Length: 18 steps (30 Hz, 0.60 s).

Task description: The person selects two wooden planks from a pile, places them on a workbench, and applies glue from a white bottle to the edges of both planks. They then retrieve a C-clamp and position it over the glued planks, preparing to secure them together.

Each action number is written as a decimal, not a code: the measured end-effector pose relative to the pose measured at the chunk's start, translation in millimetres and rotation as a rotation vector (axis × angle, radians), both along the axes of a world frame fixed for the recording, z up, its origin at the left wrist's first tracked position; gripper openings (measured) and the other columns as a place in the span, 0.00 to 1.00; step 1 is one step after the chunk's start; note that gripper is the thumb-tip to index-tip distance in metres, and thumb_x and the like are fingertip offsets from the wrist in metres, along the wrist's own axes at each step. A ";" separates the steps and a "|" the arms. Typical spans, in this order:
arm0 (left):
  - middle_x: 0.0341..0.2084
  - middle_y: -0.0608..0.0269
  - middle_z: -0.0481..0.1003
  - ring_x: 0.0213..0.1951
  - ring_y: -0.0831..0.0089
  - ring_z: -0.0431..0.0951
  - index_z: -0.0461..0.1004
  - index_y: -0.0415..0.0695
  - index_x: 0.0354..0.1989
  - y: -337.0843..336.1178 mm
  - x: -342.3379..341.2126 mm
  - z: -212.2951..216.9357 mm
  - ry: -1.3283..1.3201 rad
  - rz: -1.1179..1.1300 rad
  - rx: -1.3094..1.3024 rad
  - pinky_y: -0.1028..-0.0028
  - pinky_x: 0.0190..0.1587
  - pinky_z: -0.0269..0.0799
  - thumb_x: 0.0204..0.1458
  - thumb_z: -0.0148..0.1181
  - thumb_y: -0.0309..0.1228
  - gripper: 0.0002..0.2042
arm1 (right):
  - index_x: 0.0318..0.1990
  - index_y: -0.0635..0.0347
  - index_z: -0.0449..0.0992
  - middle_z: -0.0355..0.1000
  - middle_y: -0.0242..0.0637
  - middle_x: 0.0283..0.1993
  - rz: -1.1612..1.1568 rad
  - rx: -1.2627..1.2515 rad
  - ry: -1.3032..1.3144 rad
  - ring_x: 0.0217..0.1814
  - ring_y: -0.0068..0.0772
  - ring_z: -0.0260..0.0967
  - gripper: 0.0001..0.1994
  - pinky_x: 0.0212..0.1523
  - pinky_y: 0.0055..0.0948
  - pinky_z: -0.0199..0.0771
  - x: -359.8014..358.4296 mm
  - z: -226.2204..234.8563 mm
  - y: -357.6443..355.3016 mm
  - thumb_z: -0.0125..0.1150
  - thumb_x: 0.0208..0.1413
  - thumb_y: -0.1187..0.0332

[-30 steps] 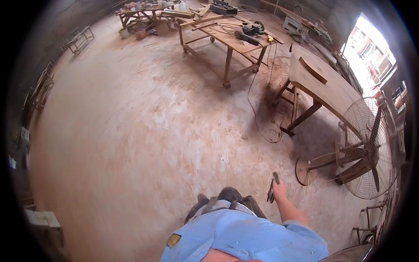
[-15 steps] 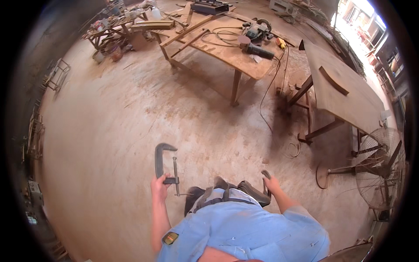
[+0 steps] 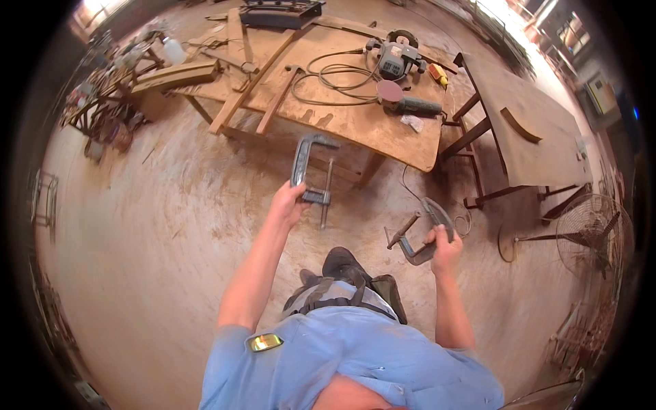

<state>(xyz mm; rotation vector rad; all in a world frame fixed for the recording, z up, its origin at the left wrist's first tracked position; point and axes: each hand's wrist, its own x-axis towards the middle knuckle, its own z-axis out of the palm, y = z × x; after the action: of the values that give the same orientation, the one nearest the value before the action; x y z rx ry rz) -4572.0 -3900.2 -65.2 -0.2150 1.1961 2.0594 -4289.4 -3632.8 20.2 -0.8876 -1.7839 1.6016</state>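
Observation:
My left hand (image 3: 288, 203) is closed around a grey metal C-clamp (image 3: 299, 164), held out in front of the worktable's near edge. Its screw hangs to the right of the frame. In my right hand (image 3: 446, 247) is another C-clamp (image 3: 414, 255), tilted, with its screw and crossbar pointing left. Both clamps are off the table, over the floor. Ahead is the wooden worktable (image 3: 348, 119), carrying a corded router (image 3: 400, 61) and a dark grinder (image 3: 418, 105) with a reddish disc.
To the right stands a second table (image 3: 547, 160) with a curved wood strip (image 3: 521, 125) on top. A pedestal fan (image 3: 592, 236) stands beyond its near end. Wooden bars (image 3: 256, 85) jut past the worktable's near left edge. A cord (image 3: 404, 183) hangs to the floor.
The worktable now appears closer. Both hands have risen and moved forward with their clamps, and the right clamp, mostly hidden before, now shows plainly.

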 end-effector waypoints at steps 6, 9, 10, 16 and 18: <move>0.32 0.67 0.72 0.34 0.71 0.74 0.71 0.46 0.40 76.8 -185.9 -37.6 0.005 -0.031 -0.111 0.60 0.40 0.73 0.55 0.57 0.23 0.06 | 0.38 0.66 0.69 0.67 0.38 0.25 -0.044 -0.286 0.259 0.27 0.31 0.65 0.11 0.31 0.33 0.70 -122.6 28.5 -27.6 0.50 0.67 0.65; 0.36 0.65 0.73 0.39 0.66 0.75 0.71 0.45 0.42 93.0 -245.7 -67.0 -0.111 -0.034 -0.141 0.52 0.47 0.70 0.56 0.56 0.23 0.07 | 0.39 0.67 0.69 0.69 0.38 0.27 -0.100 -0.489 0.343 0.28 0.31 0.66 0.10 0.31 0.33 0.70 -197.7 30.5 -46.5 0.51 0.67 0.67; 0.37 0.64 0.73 0.40 0.65 0.75 0.72 0.45 0.42 109.0 -253.2 -62.1 -0.167 -0.027 -0.131 0.51 0.49 0.69 0.56 0.56 0.24 0.07 | 0.39 0.67 0.68 0.69 0.38 0.27 -0.093 -0.507 0.360 0.28 0.31 0.66 0.10 0.31 0.33 0.70 -219.2 35.1 -47.3 0.51 0.67 0.66; 0.41 0.56 0.77 0.44 0.64 0.78 0.71 0.35 0.52 61.1 -306.8 -46.2 0.298 -0.288 -0.412 0.66 0.46 0.75 0.59 0.53 0.27 0.14 | 0.42 0.64 0.67 0.67 0.37 0.28 0.119 -0.696 0.444 0.31 0.32 0.65 0.12 0.34 0.34 0.69 -365.0 77.2 -81.6 0.50 0.68 0.62; 0.42 0.53 0.77 0.44 0.64 0.78 0.71 0.33 0.52 21.2 -294.6 41.6 0.680 -0.229 -0.491 0.66 0.47 0.74 0.55 0.56 0.25 0.16 | 0.42 0.63 0.66 0.66 0.36 0.28 0.147 -0.747 0.468 0.30 0.32 0.64 0.13 0.33 0.34 0.68 -404.9 84.5 -94.0 0.50 0.68 0.60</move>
<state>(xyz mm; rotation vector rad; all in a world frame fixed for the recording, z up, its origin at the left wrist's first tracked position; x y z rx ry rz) -4866.6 -3879.1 -23.6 0.4162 2.0241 1.6442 -4694.3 -3726.8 104.8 -0.6017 -0.9385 2.3925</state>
